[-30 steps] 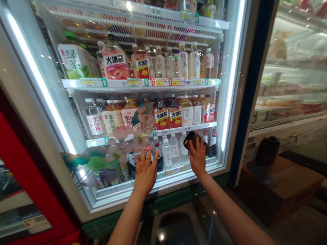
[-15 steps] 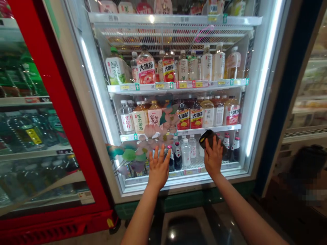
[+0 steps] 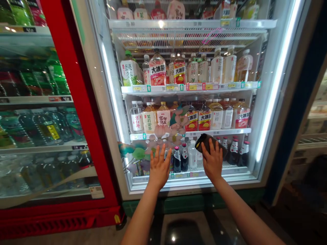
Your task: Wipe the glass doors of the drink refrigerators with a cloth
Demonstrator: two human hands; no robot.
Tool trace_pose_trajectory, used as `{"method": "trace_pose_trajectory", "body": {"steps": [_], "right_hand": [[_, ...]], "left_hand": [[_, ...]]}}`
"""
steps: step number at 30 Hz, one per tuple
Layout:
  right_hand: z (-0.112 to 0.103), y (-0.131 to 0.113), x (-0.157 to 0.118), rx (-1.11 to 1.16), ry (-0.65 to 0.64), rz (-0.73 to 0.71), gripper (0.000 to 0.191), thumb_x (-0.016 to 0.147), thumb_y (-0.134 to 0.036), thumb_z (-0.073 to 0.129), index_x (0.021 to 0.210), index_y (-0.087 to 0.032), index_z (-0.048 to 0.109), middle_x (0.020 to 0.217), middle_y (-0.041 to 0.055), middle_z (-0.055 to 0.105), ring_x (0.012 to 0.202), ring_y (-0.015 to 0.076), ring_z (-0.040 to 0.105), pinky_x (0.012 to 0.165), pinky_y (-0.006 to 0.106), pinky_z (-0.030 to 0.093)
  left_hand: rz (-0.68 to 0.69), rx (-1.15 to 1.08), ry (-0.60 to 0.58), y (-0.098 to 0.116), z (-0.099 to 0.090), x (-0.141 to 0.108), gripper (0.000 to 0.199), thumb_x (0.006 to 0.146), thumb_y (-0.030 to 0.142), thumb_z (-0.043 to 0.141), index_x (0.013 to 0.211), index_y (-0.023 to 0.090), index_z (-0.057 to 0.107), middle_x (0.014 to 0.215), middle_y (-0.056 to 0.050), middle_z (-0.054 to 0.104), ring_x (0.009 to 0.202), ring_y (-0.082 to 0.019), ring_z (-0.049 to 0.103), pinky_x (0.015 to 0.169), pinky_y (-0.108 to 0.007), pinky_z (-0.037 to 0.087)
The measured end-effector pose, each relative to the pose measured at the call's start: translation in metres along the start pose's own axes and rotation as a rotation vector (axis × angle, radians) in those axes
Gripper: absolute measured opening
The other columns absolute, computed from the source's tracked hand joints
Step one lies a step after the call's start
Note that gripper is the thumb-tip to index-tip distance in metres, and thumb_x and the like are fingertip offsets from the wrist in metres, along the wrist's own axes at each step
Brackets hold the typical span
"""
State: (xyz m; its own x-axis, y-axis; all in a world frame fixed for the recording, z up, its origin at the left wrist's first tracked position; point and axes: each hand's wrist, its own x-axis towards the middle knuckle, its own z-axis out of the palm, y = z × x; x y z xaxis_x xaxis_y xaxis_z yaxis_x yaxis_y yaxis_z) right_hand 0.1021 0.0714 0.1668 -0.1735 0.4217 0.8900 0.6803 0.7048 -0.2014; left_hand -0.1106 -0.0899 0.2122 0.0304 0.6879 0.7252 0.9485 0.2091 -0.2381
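My left hand (image 3: 159,170) is raised toward the glass door of the lit drinks cooler (image 3: 194,191), fingers spread, with nothing in it. Whether its fingertips touch the glass I cannot tell. Under the fingers of my right hand (image 3: 213,161) is a dark, folded cloth-like item (image 3: 204,140) with a small yellow patch, held up to the door. Faded flower decals (image 3: 162,131) are on the glass above my left hand. Dark bottles with red caps (image 3: 177,160) and a clear bottle (image 3: 192,154) stand on the bottom shelf behind the glass, between my hands.
Rows of tea bottles (image 3: 157,69) fill the cooler's upper shelves. On the left stands a red-framed cooler (image 3: 84,102) with water and soft drinks. Open shelving (image 3: 313,139) is at the right edge. The floor (image 3: 99,234) shows below.
My view has swung a little left, so both coolers sit further right in the picture. Against the bottles behind, both hands and the dark cloth-like item have shifted slightly left.
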Motion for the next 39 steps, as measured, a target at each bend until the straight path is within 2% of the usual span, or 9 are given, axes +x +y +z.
{"method": "trace_pose_trajectory", "body": {"steps": [4, 8, 15, 21, 25, 29, 32, 35, 39], "right_hand": [[0.006, -0.045, 0.009, 0.027, -0.066, -0.101, 0.073, 0.091, -0.012, 0.049, 0.156, -0.040, 0.034, 0.170, -0.0028, 0.012, 0.157, 0.0341, 0.003, 0.121, 0.067, 0.017], [0.005, -0.037, -0.015, 0.037, -0.139, -0.342, 0.076, 0.087, -0.004, 0.050, 0.152, -0.043, 0.041, 0.165, -0.0044, 0.031, 0.157, 0.0280, 0.012, 0.124, 0.061, 0.016], [0.004, -0.049, 0.010, -0.037, 0.040, -0.093, 0.080, 0.087, -0.017, 0.060, 0.159, -0.035, 0.031, 0.170, 0.0052, 0.014, 0.156, 0.0390, 0.010, 0.118, 0.067, 0.023], [0.012, -0.061, -0.013, 0.005, -0.098, -0.389, 0.076, 0.085, -0.012, 0.058, 0.154, -0.039, 0.040, 0.165, -0.0003, 0.031, 0.156, 0.0321, 0.016, 0.122, 0.062, 0.018], [0.008, -0.042, -0.011, 0.033, -0.012, -0.284, 0.083, 0.084, -0.010, 0.057, 0.157, -0.039, 0.033, 0.167, 0.0011, 0.026, 0.155, 0.0349, 0.017, 0.120, 0.065, 0.020], [0.011, -0.077, 0.019, 0.033, 0.113, -0.185, 0.081, 0.086, -0.014, 0.057, 0.159, -0.037, 0.030, 0.169, 0.0044, 0.021, 0.155, 0.0392, 0.015, 0.117, 0.069, 0.022], [0.016, -0.100, 0.021, 0.030, 0.057, -0.332, 0.073, 0.088, -0.016, 0.059, 0.155, -0.038, 0.038, 0.165, 0.0032, 0.032, 0.154, 0.0357, 0.019, 0.120, 0.064, 0.020], [0.015, -0.089, 0.007, 0.015, -0.030, -0.482, 0.067, 0.089, -0.018, 0.061, 0.150, -0.041, 0.046, 0.160, 0.0000, 0.043, 0.152, 0.0301, 0.027, 0.121, 0.055, 0.021], [0.010, -0.071, 0.014, 0.005, 0.055, -0.340, 0.069, 0.089, -0.022, 0.064, 0.152, -0.042, 0.043, 0.162, 0.0030, 0.040, 0.150, 0.0310, 0.033, 0.117, 0.053, 0.028]], "left_hand": [[-0.012, 0.010, 0.004, -0.006, -0.003, -0.007, 0.080, 0.088, 0.021, 0.065, 0.159, 0.026, 0.031, 0.170, -0.012, 0.014, 0.157, -0.034, 0.000, 0.126, -0.060, 0.007], [0.000, 0.028, 0.022, -0.014, -0.009, -0.013, 0.080, 0.087, 0.021, 0.066, 0.159, 0.025, 0.031, 0.170, -0.012, 0.015, 0.157, -0.034, 0.001, 0.126, -0.061, 0.008], [-0.048, 0.046, 0.043, -0.033, -0.013, -0.020, 0.084, 0.083, 0.016, 0.067, 0.159, 0.026, 0.031, 0.170, -0.011, 0.016, 0.157, -0.034, 0.004, 0.126, -0.061, 0.009], [-0.072, 0.050, 0.022, -0.039, -0.014, -0.028, 0.082, 0.086, 0.018, 0.064, 0.160, 0.028, 0.028, 0.170, -0.010, 0.016, 0.157, -0.033, 0.004, 0.126, -0.059, 0.011], [-0.092, 0.053, -0.008, -0.048, -0.017, -0.033, 0.083, 0.087, 0.018, 0.062, 0.160, 0.026, 0.026, 0.170, -0.010, 0.015, 0.157, -0.033, 0.004, 0.127, -0.059, 0.011], [-0.127, 0.046, 0.005, -0.055, -0.014, -0.037, 0.080, 0.088, 0.020, 0.061, 0.160, 0.025, 0.027, 0.170, -0.010, 0.019, 0.158, -0.032, 0.005, 0.127, -0.058, 0.009], [-0.148, 0.034, 0.019, -0.056, -0.010, -0.039, 0.079, 0.088, 0.019, 0.060, 0.160, 0.026, 0.027, 0.170, -0.009, 0.019, 0.157, -0.033, 0.005, 0.127, -0.059, 0.010], [-0.150, 0.025, 0.026, -0.056, -0.009, -0.041, 0.079, 0.089, 0.018, 0.060, 0.160, 0.026, 0.026, 0.170, -0.010, 0.018, 0.157, -0.033, 0.006, 0.127, -0.059, 0.012], [-0.150, 0.028, 0.047, -0.062, -0.012, -0.043, 0.078, 0.090, 0.020, 0.060, 0.160, 0.025, 0.027, 0.170, -0.010, 0.018, 0.157, -0.033, 0.007, 0.127, -0.060, 0.011]]}}
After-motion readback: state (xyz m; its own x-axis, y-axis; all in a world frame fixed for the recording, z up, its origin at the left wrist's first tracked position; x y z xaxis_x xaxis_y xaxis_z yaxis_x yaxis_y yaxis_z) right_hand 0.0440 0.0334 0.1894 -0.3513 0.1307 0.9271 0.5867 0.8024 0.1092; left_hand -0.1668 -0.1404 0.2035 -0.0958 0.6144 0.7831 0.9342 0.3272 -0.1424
